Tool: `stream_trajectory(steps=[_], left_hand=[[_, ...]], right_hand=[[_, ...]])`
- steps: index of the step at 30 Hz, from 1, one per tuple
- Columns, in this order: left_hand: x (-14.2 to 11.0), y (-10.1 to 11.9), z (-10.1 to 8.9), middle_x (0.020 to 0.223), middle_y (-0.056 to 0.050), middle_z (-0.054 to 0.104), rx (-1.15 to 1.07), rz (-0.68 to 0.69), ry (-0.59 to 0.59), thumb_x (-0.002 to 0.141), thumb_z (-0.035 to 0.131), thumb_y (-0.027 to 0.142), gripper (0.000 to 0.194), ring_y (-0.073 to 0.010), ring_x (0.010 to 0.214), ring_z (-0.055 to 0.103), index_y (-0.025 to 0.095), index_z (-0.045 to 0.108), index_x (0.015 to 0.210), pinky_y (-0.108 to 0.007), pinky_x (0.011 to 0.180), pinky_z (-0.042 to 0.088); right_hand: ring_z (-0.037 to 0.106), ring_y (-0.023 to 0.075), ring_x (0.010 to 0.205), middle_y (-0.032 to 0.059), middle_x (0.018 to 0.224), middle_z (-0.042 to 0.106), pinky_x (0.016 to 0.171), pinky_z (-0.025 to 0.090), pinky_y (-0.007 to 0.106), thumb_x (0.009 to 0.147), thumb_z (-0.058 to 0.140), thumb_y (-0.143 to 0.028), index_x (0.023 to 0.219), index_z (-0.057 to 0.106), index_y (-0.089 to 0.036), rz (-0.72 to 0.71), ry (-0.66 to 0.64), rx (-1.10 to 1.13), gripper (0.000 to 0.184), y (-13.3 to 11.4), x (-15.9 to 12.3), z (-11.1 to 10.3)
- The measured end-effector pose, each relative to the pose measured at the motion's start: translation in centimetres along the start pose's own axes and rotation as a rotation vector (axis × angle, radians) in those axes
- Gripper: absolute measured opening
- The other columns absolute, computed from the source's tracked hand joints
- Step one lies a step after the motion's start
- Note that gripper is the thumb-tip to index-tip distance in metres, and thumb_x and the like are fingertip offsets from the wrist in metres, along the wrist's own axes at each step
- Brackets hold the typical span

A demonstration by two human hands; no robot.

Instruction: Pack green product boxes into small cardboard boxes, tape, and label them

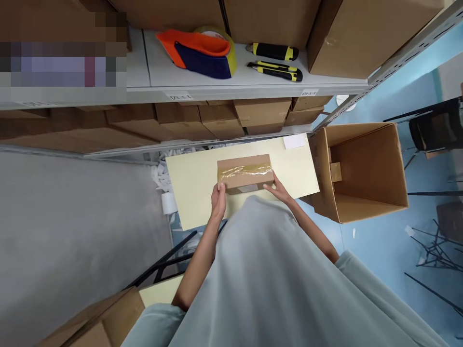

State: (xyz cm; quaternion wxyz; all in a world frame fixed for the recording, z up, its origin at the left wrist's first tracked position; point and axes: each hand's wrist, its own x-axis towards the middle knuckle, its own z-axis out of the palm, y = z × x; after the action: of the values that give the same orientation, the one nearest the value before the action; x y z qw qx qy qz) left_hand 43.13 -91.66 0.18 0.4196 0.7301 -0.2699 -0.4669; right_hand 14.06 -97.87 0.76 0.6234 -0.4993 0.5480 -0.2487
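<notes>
- Smooth, pale-yellow tabletop.
- Rectangular cardboard box, glossy tape across it, between left hand and right hand.
- Both clasp its opposite ends.

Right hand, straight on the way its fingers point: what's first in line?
The taped cardboard box. The right hand is at its near right corner, fingertips apparently against it, though one view leaves depth and exact contact uncertain.
</notes>
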Motion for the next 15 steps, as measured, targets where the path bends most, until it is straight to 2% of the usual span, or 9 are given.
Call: stream_trajectory(steps=[4,6,9,12,15], left_hand=[[0.2,1.3,2.0,0.153,-0.016,0.071,0.013,0.054,-0.021,0.091,0.081,0.063,0.068,-0.0334,0.142,0.067,0.024,0.067,0.145,-0.049,0.124,0.053],[1.0,1.9,3.1,0.154,-0.017,0.070,0.063,0.037,-0.001,0.087,0.085,0.055,0.074,-0.0344,0.139,0.069,0.024,0.065,0.151,-0.051,0.122,0.055],[2.4,2.5,4.5,0.148,-0.017,0.074,0.161,-0.020,0.030,0.091,0.080,0.052,0.072,-0.0347,0.134,0.071,0.023,0.063,0.155,-0.053,0.121,0.056],[3.8,2.8,5.4,0.144,-0.017,0.076,0.267,-0.111,0.063,0.094,0.076,0.048,0.068,-0.0352,0.134,0.071,0.023,0.062,0.156,-0.052,0.123,0.055],[4.8,3.2,5.9,0.148,-0.020,0.071,0.358,-0.160,0.121,0.093,0.076,0.045,0.073,-0.0402,0.146,0.064,0.019,0.057,0.159,-0.059,0.130,0.048]], right_hand=[[0.066,0.0356,0.144,0.0152,0.161,0.066,0.122,0.058,0.055,0.100,0.070,-0.069,0.182,0.036,-0.027,-0.066,-0.001,-0.129,0.099,0.3,2.1,-3.6],[0.073,0.0331,0.129,0.0178,0.153,0.069,0.113,0.063,0.052,0.105,0.064,-0.061,0.180,0.041,-0.025,-0.044,0.006,-0.207,0.087,0.3,3.6,-5.0],[0.078,0.0299,0.113,0.0183,0.141,0.073,0.111,0.063,0.048,0.110,0.058,-0.051,0.177,0.048,-0.022,0.026,0.022,-0.320,0.073,0.3,5.7,-5.8],[0.079,0.0283,0.106,0.0151,0.137,0.076,0.113,0.061,0.045,0.113,0.057,-0.048,0.173,0.053,-0.024,0.079,0.000,-0.396,0.065,0.2,7.0,-5.7],[0.079,0.0301,0.112,0.0132,0.136,0.078,0.114,0.060,0.044,0.115,0.057,-0.051,0.167,0.061,-0.024,0.059,-0.051,-0.425,0.060,0.1,8.1,-6.4]])
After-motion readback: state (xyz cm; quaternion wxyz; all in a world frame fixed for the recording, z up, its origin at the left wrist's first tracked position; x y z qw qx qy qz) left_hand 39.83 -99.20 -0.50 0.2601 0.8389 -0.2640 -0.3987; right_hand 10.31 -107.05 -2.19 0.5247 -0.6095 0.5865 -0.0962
